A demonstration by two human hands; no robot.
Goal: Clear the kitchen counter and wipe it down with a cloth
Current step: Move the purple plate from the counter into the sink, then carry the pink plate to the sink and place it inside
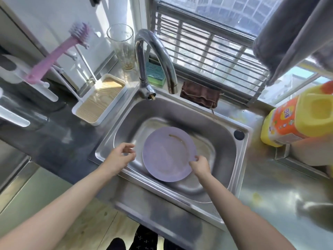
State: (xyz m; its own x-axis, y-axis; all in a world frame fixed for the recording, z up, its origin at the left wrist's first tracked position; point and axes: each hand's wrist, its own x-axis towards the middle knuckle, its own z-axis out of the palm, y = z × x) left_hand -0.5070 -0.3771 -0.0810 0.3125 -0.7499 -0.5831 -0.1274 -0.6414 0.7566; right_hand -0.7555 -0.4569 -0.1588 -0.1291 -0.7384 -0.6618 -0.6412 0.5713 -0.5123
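A lilac plate sits tilted in the steel sink, a brown smear near its far rim. The right hand pinches the plate's near right edge; the left hand, fingers loosely curled and holding nothing, hovers just left of it. Beyond both hands, the faucet arches over the basin, with a brown cloth on the sink's back ledge below the barred window. Right of the right hand, the steel counter looks stained and carries a yellow detergent jug.
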